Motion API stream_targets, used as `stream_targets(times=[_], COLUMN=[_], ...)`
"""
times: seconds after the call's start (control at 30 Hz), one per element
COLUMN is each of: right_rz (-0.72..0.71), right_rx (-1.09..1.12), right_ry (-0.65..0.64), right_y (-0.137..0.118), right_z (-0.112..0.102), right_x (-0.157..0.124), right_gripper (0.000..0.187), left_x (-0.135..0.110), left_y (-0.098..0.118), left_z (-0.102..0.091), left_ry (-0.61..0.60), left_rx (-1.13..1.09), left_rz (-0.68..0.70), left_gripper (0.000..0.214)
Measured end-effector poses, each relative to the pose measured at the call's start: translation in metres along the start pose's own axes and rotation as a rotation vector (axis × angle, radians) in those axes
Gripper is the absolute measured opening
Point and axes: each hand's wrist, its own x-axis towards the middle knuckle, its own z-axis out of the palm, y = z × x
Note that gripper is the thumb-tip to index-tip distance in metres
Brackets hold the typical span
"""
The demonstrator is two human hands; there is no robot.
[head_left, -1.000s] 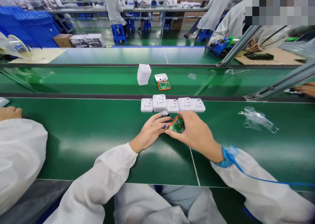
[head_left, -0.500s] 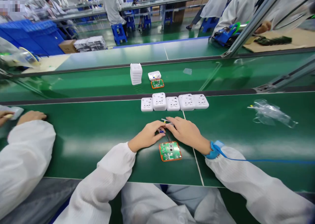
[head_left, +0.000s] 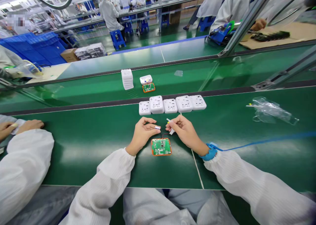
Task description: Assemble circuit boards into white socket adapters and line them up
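Between the fingertips of my left hand is a small white and blue part, too small to name exactly. My right hand pinches a white strip with a bit of yellow by the fingertips. Just below both hands a green circuit board in an orange frame lies flat on the green bench. Thin dark wires run from its top edge up towards the hands. Behind them stands a row of white plastic cases with slots and holes in their faces.
On the green belt beyond stand a stack of white cases and an open case beside another board. Clear plastic bags lie at right. A blue wrist cord stretches rightward. A co-worker's hand rests at left.
My hands, close together before, have moved apart, the strip in the right and the small part in the left. The stack and open case on the belt have shifted left.
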Motion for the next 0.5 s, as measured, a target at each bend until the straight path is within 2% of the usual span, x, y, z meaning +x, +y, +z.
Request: stream_targets(times=[0.17,0.37,0.5], right_rz=[0.045,-0.026,-0.117], right_rx=[0.062,0.042,-0.148], right_ry=[-0.010,-0.041,-0.052], right_y=[0.002,0.004,-0.001], right_z=[0.007,0.004,0.003], right_x=[0.001,0.000,-0.004], right_gripper=[0.042,0.040,0.025], left_x=[-0.002,-0.008,-0.009], left_y=[-0.004,-0.001,-0.002], left_z=[0.004,0.014,0.016], left_ry=[0.077,-0.045,-0.057], left_rx=[-0.071,0.015,0.092], left_rz=[-0.002,0.062,0.108], left_gripper=[0.044,0.033,0.029])
